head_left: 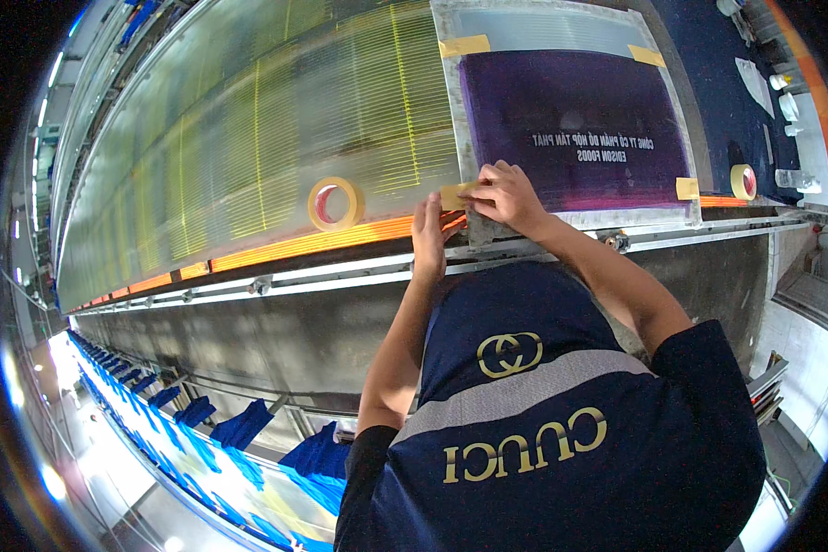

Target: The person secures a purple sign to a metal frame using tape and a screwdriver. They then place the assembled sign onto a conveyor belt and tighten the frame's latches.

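A grey-rimmed printing screen [460, 120] with dark purple mesh [570, 101] and pale lettering lies at the table's near edge. Strips of yellow masking tape [465, 45] sit on its two far corners and its near right one. At the near left corner, my right hand [509, 198] pinches the right part of another masking tape strip [454, 196]. My left hand [429, 235] is at that strip's left end, its fingers drawn together, the tips partly hidden. Left of it on the table rests a roll of masking tape [355, 206].
The long table [276, 120] carries a greenish sheet with yellow line marks. An orange strip [285, 243] and a metal rail [322, 271] run along its near edge. At right lie a second tape roll [737, 181] and a clear bottle [798, 180]. Blue cloths [239, 428] hang lower left.
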`<state>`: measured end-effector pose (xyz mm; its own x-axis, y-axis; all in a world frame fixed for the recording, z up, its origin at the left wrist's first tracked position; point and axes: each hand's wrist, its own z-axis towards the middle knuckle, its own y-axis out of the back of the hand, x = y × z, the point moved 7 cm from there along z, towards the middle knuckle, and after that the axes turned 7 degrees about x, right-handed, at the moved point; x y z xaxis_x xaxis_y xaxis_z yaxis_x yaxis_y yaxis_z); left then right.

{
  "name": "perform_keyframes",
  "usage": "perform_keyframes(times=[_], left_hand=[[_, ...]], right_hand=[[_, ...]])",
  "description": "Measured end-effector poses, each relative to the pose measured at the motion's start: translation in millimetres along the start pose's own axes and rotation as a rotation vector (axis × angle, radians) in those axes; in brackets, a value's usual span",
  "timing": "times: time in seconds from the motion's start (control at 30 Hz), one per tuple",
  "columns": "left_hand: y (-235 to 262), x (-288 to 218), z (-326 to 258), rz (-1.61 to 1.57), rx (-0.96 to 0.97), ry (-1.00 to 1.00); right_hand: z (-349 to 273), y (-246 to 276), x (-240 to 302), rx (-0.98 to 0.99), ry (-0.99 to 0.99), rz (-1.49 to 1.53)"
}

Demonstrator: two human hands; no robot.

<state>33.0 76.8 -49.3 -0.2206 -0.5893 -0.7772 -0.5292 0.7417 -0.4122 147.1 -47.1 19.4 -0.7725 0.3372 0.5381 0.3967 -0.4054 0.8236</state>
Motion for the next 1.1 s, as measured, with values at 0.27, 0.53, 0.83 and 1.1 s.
perform_keyframes(times=[0.27, 0.53, 0.83, 1.1], left_hand=[[9.6, -48.4, -35.9, 0.8, -0.248, -0.391], [-85.3, 13.9, -17.4, 1.166, 0.04, -0.178], [-56.0, 14.5, 34.9, 1.079, -0.302, -0.069], [-29.2, 16.3, 47.9, 0.823, -0.383, 0.164]], right_hand=[[-20.4, 63.0, -29.0, -0.098, -0.245, 0.485], [-336.0, 229.8, -270.8, -0.537, -0.843, -0.519], [-343.4, 208.9, -295.9, -0.154, -1.284, -0.13], [-364.2, 187.5, -376.4, 0.151, -1.326, -0.113]])
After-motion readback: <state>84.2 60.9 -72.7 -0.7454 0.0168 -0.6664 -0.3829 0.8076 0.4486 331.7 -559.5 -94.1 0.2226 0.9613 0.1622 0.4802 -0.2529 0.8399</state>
